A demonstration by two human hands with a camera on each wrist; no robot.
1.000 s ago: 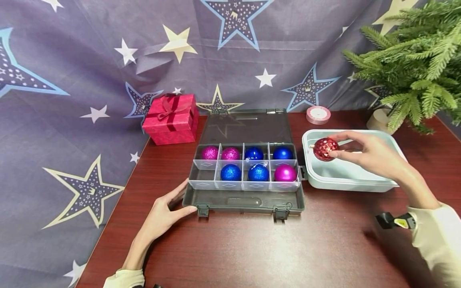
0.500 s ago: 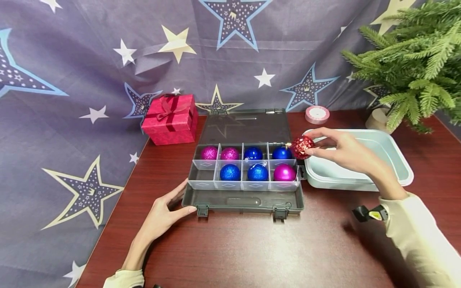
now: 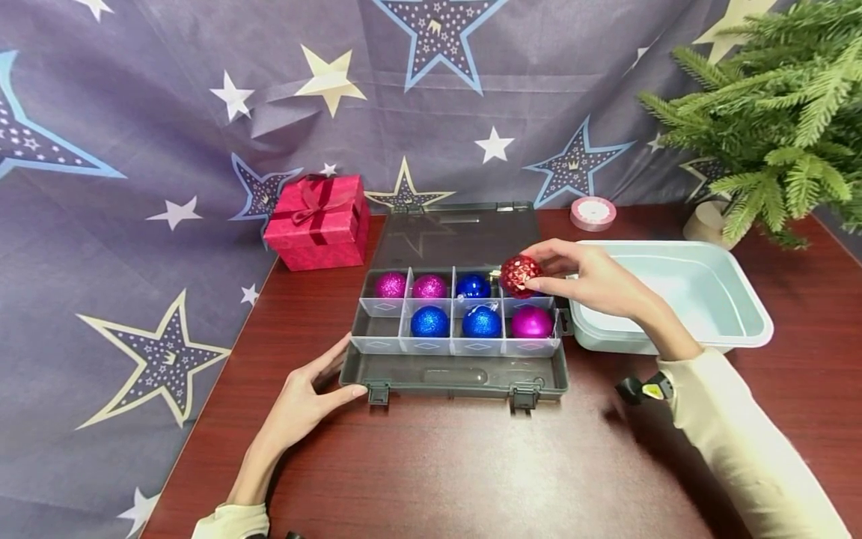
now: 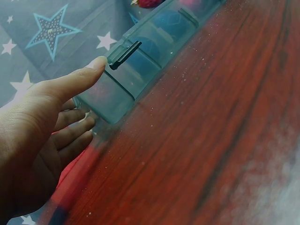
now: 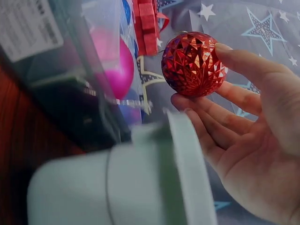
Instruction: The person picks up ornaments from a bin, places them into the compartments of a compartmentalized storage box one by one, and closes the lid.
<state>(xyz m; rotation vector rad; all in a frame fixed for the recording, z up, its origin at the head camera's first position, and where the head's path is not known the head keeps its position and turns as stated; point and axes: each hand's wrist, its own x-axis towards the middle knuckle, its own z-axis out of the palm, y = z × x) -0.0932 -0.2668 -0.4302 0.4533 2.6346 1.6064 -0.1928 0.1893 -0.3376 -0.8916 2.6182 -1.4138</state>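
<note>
A faceted red Christmas ball (image 3: 521, 276) is pinched between the thumb and fingers of my right hand (image 3: 599, 281), above the back right compartment of the divided storage box (image 3: 454, 374). In the right wrist view the red ball (image 5: 193, 64) shows its shiny cut surface. My left hand (image 3: 306, 404) rests against the box's front left corner, thumb by the left latch (image 3: 378, 393). Pink and blue balls sit in the box, among them a magenta ball (image 3: 532, 323) at front right and a glittery blue ball (image 3: 429, 322). The front left compartment (image 3: 377, 327) holds nothing.
A pale green tub (image 3: 747, 322) stands right of the box, under my right forearm. Behind are a ribbon spool (image 3: 592, 214) and an artificial fir tree (image 3: 774, 127) overhanging the right side. A red gift box (image 3: 319, 224) sits at back left. The box's lid (image 3: 465, 236) lies back.
My right hand has carried the red ball leftward, from over the tub to over the box's back right compartment. The left hand has stayed at the box corner.
</note>
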